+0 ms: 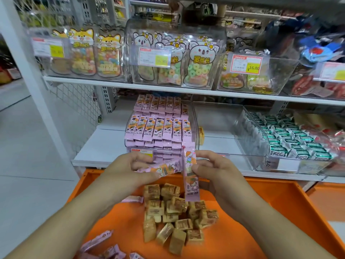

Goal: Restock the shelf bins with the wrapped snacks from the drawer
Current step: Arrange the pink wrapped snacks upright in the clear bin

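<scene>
Below, orange drawer (280,199) with brown wrapped snacks (173,212), clear bin (194,128) of pink packets (158,128), both hands' fingers (141,165) pinching pink packets

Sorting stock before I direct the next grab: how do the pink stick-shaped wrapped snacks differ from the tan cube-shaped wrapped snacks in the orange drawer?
The pink stick-shaped wrapped snacks are long, flat and slim; the tan cube-shaped wrapped snacks are short and blocky. The pink ones lie scattered near the front of the orange drawer; the tan ones sit heaped mid-drawer. Pink sticks are also held by the left hand and right hand; no cubes are. Both are individually wrapped.
</scene>
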The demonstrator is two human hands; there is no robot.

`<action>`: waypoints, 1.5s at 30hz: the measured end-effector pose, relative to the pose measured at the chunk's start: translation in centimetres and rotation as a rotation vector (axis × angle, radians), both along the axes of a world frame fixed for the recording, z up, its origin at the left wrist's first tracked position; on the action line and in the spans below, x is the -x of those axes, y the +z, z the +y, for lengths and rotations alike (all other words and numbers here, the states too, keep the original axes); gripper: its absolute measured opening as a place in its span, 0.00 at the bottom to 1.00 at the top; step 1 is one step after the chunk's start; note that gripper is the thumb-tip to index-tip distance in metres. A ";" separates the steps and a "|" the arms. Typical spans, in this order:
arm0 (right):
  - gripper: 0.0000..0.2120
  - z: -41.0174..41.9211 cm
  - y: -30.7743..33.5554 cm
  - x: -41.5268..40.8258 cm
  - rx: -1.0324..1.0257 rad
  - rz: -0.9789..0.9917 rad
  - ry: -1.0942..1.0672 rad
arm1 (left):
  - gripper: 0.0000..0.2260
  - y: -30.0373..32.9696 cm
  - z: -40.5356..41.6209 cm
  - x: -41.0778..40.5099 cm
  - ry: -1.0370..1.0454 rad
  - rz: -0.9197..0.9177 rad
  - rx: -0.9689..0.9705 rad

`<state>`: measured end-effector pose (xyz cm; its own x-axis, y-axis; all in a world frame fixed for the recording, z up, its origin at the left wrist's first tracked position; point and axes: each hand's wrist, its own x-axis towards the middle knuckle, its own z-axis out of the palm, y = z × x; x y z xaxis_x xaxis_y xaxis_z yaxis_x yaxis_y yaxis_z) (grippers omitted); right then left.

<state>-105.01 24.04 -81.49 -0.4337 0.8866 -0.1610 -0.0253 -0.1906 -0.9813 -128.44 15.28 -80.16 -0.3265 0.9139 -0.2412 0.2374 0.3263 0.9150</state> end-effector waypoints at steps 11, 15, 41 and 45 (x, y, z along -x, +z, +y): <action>0.08 -2.1 0.4 0.9 -0.141 -0.072 0.040 | 0.29 0.1 0.0 -1.7 0.029 -0.159 -0.040; 0.08 -2.5 0.1 1.7 -0.165 -0.063 0.013 | 0.21 -0.3 0.3 -3.2 0.155 -0.354 -0.124; 0.27 2.1 3.1 1.6 -0.305 -0.196 -0.021 | 0.24 2.3 4.0 -2.8 -0.192 0.044 -0.409; 0.28 5.0 2.8 2.8 -0.294 -0.149 -0.040 | 0.28 2.2 6.9 -2.1 -0.222 0.182 -0.395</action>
